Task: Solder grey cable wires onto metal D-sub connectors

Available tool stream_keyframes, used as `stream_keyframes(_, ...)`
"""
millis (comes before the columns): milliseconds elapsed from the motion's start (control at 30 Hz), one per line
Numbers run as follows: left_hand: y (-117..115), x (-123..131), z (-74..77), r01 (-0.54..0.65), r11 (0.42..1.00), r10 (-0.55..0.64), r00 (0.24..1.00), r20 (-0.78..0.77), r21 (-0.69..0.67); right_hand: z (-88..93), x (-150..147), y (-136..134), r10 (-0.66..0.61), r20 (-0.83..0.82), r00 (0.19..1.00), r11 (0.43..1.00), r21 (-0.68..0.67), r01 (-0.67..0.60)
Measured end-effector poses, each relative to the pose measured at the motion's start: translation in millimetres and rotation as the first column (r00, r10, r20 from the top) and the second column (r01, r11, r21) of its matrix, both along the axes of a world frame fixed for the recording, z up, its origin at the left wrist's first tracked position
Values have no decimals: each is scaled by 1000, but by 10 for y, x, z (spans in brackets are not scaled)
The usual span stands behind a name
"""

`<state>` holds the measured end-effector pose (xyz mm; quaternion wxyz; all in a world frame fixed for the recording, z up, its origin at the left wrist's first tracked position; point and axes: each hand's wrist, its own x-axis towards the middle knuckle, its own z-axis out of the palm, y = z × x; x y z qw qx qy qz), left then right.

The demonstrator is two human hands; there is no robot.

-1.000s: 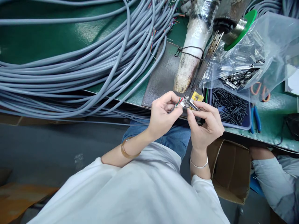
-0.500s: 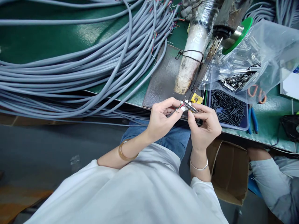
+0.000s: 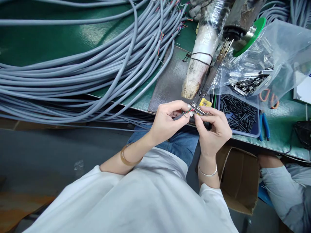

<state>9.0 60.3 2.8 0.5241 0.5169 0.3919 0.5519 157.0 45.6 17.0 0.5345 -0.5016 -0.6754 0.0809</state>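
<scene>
Head view: left hand (image 3: 167,124) pinches coloured wire ends (image 3: 187,112) against a small connector (image 3: 198,109), which the right hand (image 3: 215,132) grips between thumb and fingertips at the bench (image 3: 279,129) edge. Connector probably light and rigid, its leads thin and easily bent; best held by its short sides.

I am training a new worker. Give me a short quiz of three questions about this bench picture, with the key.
1. True or false: the left hand holds coloured wire ends at the small connector pinched by the right hand.
2. What fills the blue tray? A) short black pieces B) coins C) fruit
3. Fill in: the grey cables lie on the person's ___ side.
Key: 1 true; 2 A; 3 left.
</scene>
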Motion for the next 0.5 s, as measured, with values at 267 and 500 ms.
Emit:
stream_keyframes(267, 29, -20, 45, -10, 1000, 11, 999, -47, 16, 51, -1, 14, -7, 24, 1000, 1000, -27, 8)
stream_keyframes(500, 27, -42, 83, 3, 999, -1, 998, -57, 36, 63, -3, -4, 14, 1, 1000, 1000, -20, -14)
